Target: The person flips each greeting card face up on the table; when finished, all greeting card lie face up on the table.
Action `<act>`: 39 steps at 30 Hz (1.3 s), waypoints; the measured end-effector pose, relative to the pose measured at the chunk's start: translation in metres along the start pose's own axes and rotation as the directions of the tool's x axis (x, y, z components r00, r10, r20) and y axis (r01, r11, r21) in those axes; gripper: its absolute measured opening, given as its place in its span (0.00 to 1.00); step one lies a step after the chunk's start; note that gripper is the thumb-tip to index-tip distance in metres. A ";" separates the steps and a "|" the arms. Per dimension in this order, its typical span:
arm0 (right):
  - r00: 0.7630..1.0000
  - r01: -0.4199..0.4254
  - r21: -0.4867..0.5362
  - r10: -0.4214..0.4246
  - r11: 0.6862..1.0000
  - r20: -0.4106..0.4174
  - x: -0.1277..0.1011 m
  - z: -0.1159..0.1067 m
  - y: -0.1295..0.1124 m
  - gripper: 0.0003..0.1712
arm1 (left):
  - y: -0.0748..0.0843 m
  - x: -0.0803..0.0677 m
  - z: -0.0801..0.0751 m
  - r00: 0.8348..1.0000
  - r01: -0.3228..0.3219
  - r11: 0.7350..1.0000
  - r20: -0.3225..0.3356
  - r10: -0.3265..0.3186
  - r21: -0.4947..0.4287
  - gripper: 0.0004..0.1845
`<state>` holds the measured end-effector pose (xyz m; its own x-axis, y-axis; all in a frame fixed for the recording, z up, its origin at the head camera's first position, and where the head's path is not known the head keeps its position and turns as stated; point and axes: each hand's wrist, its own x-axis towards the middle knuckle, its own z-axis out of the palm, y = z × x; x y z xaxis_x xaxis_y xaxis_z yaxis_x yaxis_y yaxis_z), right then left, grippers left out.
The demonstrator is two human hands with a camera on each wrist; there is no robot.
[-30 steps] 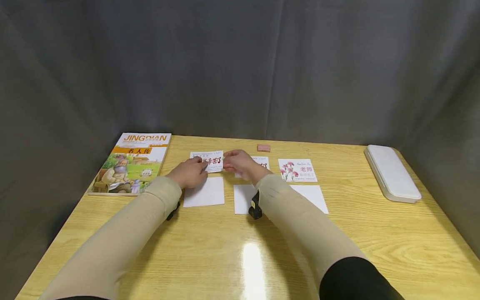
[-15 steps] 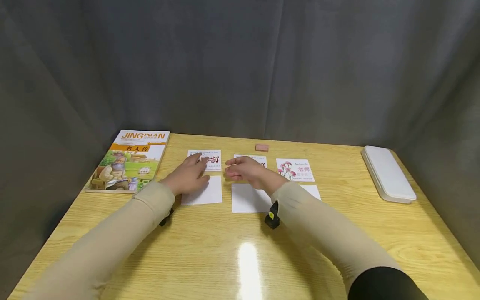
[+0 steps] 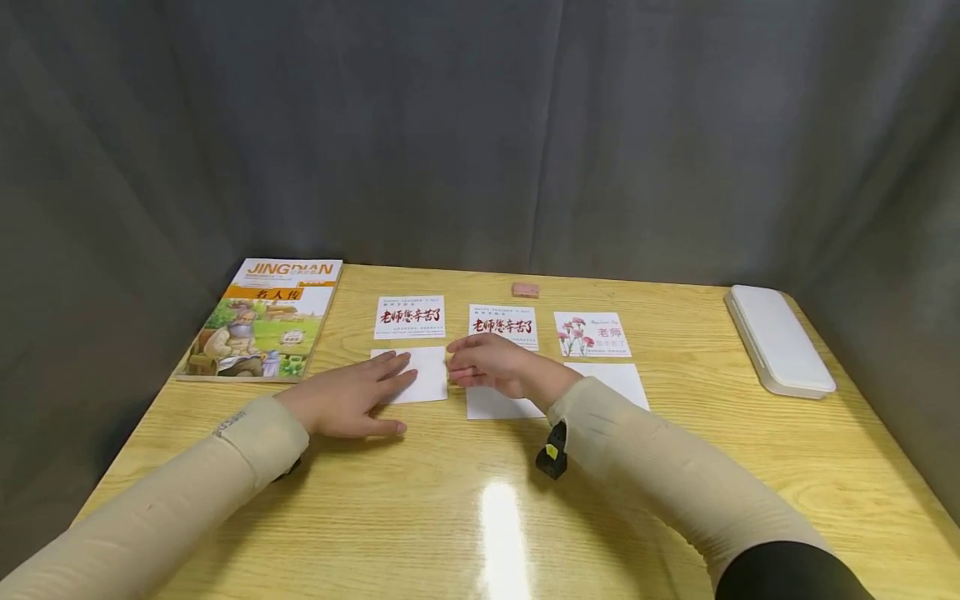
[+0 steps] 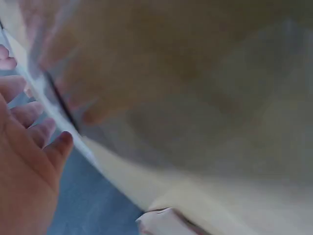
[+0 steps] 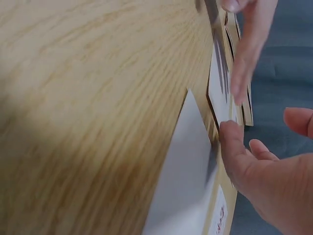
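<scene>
With fingers spread, my left hand (image 3: 351, 398) reaches over the left edge of a blank white card (image 3: 429, 377). My right hand (image 3: 498, 368) hovers at the upper part of a second blank card (image 3: 495, 407), fingers loosely bent and nothing between them. In the right wrist view, its thumb and fingers (image 5: 232, 142) are apart, with the two blank cards below. Behind these lie a card with red Chinese writing (image 3: 410, 317) and a matching one (image 3: 504, 326), its lower edge partly covered by my right hand. A card with pink flowers (image 3: 592, 336) lies right of them.
A third blank card (image 3: 615, 383) lies below the flower card, partly behind my right forearm. An illustrated book (image 3: 262, 321) is at the back left. A small pink block (image 3: 526, 290) sits near the curtain (image 3: 480, 133), and a white case (image 3: 780, 342) lies at the right.
The left printed card has been let go and lies flat in the back row. My left hand has drawn back toward me onto the blank card; the right has moved slightly nearer too.
</scene>
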<state>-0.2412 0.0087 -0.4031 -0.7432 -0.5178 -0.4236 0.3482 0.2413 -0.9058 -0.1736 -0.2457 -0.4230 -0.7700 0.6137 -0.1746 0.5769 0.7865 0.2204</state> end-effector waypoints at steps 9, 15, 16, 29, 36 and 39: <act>0.995 -0.045 0.002 0.045 0.999 -0.084 0.006 0.008 0.006 0.20 | 0.004 -0.009 0.008 1.000 -0.005 1.000 0.025 0.005 -0.024 0.50; 0.996 -0.010 0.107 0.019 0.994 -0.087 0.011 0.012 0.007 0.16 | 0.004 -0.011 0.008 0.997 -0.020 1.000 0.079 0.020 -0.001 0.51; 0.996 -0.005 0.108 0.014 0.994 -0.088 0.013 0.013 0.008 0.15 | 0.004 -0.011 0.007 0.996 -0.019 1.000 0.083 0.019 0.001 0.51; 0.985 0.132 0.027 -0.128 0.991 -0.112 0.013 0.017 0.015 0.03 | -0.014 -0.012 -0.003 0.963 0.127 0.974 -0.210 -0.167 -0.188 0.39; 0.966 0.219 0.034 -0.212 0.975 -0.149 0.012 0.009 0.010 0.03 | -0.016 -0.008 -0.019 0.884 0.201 0.801 -0.248 -0.397 -0.564 0.34; 0.962 0.222 0.025 -0.215 0.975 -0.169 0.010 0.009 0.009 0.05 | -0.010 -0.003 -0.021 0.885 0.188 0.798 -0.254 -0.390 -0.572 0.32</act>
<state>-0.2407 -0.0016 -0.4156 -0.8865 -0.4109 -0.2128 0.1883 0.0998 -0.9770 -0.1824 -0.2569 -0.4049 -0.9758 0.2186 0.0030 0.1598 0.7037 0.6923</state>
